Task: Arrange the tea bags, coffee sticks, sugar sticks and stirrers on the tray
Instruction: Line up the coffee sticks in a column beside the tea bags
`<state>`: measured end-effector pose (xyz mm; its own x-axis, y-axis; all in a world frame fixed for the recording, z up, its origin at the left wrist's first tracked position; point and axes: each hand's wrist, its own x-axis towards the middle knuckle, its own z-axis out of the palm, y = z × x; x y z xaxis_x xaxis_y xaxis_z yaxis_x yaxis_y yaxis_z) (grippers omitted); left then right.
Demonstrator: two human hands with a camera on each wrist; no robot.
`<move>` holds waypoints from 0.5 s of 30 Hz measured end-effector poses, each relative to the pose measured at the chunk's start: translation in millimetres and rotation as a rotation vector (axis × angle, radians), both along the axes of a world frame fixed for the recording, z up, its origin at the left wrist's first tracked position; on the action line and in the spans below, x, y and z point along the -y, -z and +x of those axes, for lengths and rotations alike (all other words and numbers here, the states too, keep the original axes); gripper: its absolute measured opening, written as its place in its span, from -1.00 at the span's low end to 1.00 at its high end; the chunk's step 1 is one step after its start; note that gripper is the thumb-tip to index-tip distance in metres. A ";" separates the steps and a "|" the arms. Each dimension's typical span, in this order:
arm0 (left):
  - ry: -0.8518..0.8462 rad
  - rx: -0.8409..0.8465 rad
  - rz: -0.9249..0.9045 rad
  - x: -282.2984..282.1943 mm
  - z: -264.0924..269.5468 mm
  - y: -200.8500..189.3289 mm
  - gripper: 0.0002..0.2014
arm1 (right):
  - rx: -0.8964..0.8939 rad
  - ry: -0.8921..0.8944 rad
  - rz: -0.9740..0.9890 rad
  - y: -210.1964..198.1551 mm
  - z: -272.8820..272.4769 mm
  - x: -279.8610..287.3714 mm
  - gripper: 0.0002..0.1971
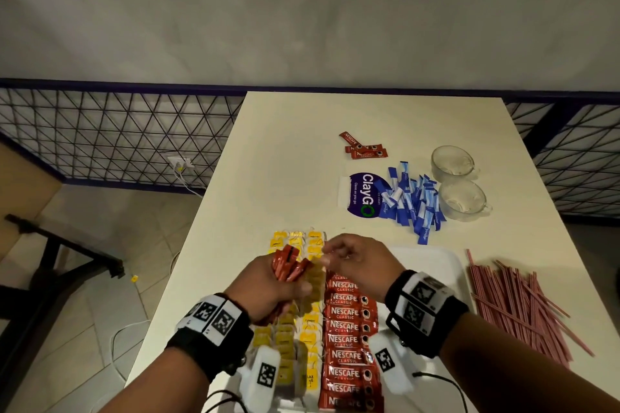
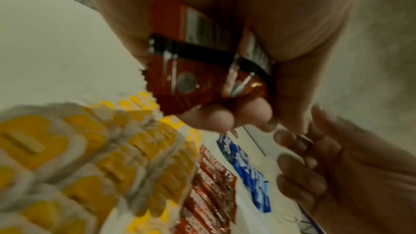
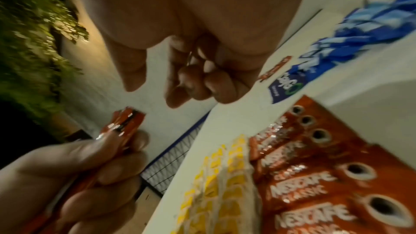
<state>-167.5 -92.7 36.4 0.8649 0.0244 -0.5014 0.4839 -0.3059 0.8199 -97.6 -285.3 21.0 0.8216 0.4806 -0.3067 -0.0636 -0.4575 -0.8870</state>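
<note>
on the left, the left hand (image 1: 268, 285) has its fingers (image 3: 117, 175) curled tight round a bundle of coffee sticks (image 1: 288, 263), red ends fanning out above the fist. under it the tea bags (image 1: 303, 335) lie in yellow rows on the tray (image 1: 446, 265), and just right of them more coffee sticks sit in a neat column (image 1: 349, 342). the right hand (image 1: 360, 261) hovers beside the bundle, fingers loosely curled and holding nothing, thumb and forefinger nearing a stick end. further right and back on the table (image 1: 285, 151), the sugar sticks (image 1: 414, 201) are heaped loose, three stray coffee sticks (image 1: 364, 149) lie behind them, and the stirrers (image 1: 516, 305) sprawl at the far right. the sticks look light, thin and glossy, likely slippery; pinching one near its crimped end should slide it free without loosening the rest.
</note>
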 end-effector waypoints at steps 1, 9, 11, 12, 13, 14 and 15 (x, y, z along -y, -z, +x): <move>0.024 0.001 -0.022 5.9 2.8 -1.9 -0.78 | 0.013 -0.036 0.038 -4.1 -1.3 -4.0 -0.94; -0.032 0.008 -0.267 0.9 3.9 -4.7 -0.51 | 0.062 0.039 0.094 -1.3 -0.3 10.7 -0.88; -0.070 0.030 -0.287 -2.8 2.9 -2.4 -0.53 | -0.007 0.114 0.139 -1.5 -1.9 12.7 -0.87; -0.078 0.048 -0.270 -3.7 2.4 -1.5 -0.57 | -0.068 0.151 0.186 -3.2 -2.5 13.9 -0.87; -0.085 0.069 -0.231 -4.3 2.7 -0.5 -0.61 | -0.130 0.178 0.232 -5.2 -2.6 14.8 -0.88; -0.085 0.093 -0.173 -3.8 3.3 0.0 -0.63 | -0.176 0.198 0.265 -7.3 -2.8 15.7 -0.87; -0.082 0.119 -0.114 -2.3 4.0 0.4 -0.66 | -0.196 0.215 0.277 -9.2 -2.7 16.4 -0.85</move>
<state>-163.5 -90.4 36.1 0.9157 0.0461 -0.3993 0.4011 -0.1708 0.9000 -100.4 -301.7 30.2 0.8512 0.3906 -0.3505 -0.3121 -0.1602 -0.9364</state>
